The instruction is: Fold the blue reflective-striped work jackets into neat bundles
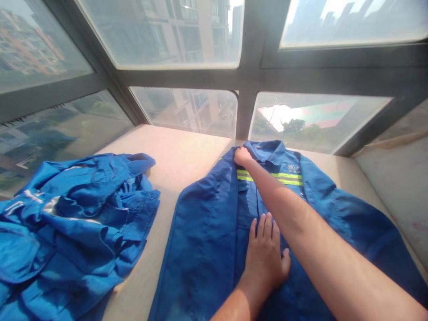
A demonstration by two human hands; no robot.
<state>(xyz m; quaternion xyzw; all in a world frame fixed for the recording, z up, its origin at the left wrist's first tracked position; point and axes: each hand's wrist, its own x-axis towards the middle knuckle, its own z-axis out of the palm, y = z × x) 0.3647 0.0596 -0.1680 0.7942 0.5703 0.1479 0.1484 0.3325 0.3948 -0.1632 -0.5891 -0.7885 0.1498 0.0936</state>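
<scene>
A dark blue work jacket (203,240) lies spread front side up, its collar toward the window. A yellow-green reflective stripe (289,179) crosses its chest, with small light lettering above it on the right. My left hand (265,256) rests flat on the jacket's front near the middle, fingers stretched out. Reaching across above it, my right hand (243,156) grips the cloth beside the collar on the left shoulder, its fingers closed. My right forearm covers part of the jacket's chest and front.
A crumpled heap of blue clothing (83,227) with whitish strips lies at the left on the pale ledge (187,142). Grey window frames (180,79) with glass panes border the ledge behind and at the left. A pale wall (397,187) stands on the right.
</scene>
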